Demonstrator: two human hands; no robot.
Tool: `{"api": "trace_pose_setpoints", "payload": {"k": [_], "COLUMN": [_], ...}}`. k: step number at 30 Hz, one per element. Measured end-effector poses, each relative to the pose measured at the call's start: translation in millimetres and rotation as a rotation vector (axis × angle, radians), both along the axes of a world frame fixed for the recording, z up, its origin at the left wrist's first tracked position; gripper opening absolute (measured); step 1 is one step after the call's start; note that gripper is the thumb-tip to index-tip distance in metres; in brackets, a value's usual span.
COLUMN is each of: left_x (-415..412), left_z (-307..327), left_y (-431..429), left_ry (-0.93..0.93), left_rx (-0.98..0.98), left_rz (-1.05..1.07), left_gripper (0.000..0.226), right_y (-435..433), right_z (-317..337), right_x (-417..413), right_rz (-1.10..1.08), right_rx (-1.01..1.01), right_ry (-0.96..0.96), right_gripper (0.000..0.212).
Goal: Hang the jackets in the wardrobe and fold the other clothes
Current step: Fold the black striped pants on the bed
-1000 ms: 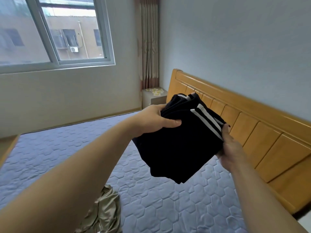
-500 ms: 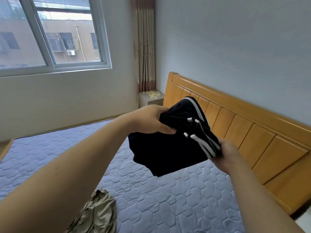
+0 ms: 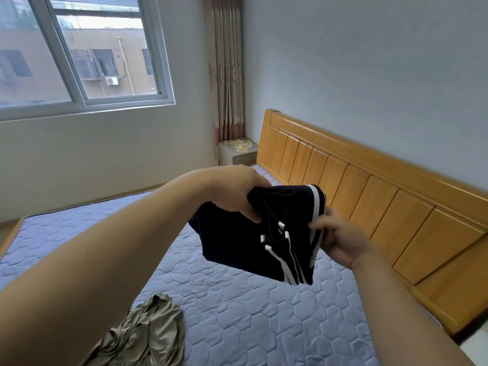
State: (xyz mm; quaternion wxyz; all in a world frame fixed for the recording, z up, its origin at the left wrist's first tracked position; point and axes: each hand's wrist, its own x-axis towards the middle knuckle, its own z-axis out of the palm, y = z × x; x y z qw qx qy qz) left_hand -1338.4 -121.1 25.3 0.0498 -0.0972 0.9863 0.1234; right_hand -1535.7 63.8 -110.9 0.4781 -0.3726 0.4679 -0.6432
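A folded black garment with white side stripes and white-tipped drawstrings [image 3: 237, 241] hangs in the air above the bed. My left hand [image 3: 237, 196] grips its upper left edge from above. My right hand [image 3: 340, 239] pinches its striped right edge, and the fingers look blurred. An olive-tan garment [image 3: 148, 331] lies crumpled on the mattress at the lower left, partly behind my left forearm.
The blue quilted mattress [image 3: 264, 313] fills the lower view. A wooden headboard [image 3: 383, 202] runs along the right wall. A small bedside table [image 3: 237, 151] with yellow papers stands in the corner by the curtain [image 3: 227, 75]. A window [image 3: 79, 54] is at the upper left.
The black garment has been folded tighter and lowered toward the mattress. Its striped edge has turned to the right side. My right hand shifted up along that edge.
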Motion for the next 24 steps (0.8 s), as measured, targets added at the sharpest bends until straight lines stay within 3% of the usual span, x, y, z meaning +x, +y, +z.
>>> {"api": "trace_pose_setpoints", "payload": {"k": [1, 3, 6, 9, 13, 16, 20, 24], "left_x": [-0.4, -1.6, -4.8, -8.0, -15.8, -19.2, -21.1, -15.6], "left_z": [-1.2, -3.3, -8.1, -16.0, -24.4, -30.2, -43.6, -52.7], "left_y": [1.8, 5.3, 10.2, 14.3, 18.9, 20.6, 21.6, 19.7], "left_ry": [-0.019, -0.057, -0.097, -0.119, -0.189, -0.23, -0.266, -0.327], "left_rx": [-0.015, -0.049, -0.121, -0.247, -0.334, -0.359, -0.381, -0.331], "left_rz": [0.0, 0.004, 0.033, 0.071, 0.12, 0.156, 0.177, 0.144], "left_gripper": [0.029, 0.028, 0.029, 0.032, 0.033, 0.042, 0.044, 0.047], "right_y": [-1.3, -3.8, -4.4, -3.9, -10.8, -24.0, -35.7, -36.5], "right_z": [9.7, 28.4, 50.3, 70.3, 82.4, 68.2, 42.1, 31.2], "right_x": [1.5, 6.6, 18.4, 40.1, 73.4, 84.0, 84.0, 70.8], "right_rz": [0.003, -0.058, -0.138, -0.075, 0.041, 0.011, -0.073, 0.037], "right_rx": [-0.053, -0.063, 0.083, 0.227, 0.426, 0.556, 0.653, 0.615], "right_ry": [-0.057, 0.008, 0.413, 0.768, 1.128, 1.328, 1.464, 1.333], "right_gripper": [0.048, 0.048, 0.052, 0.073, 0.076, 0.072, 0.042, 0.039]}}
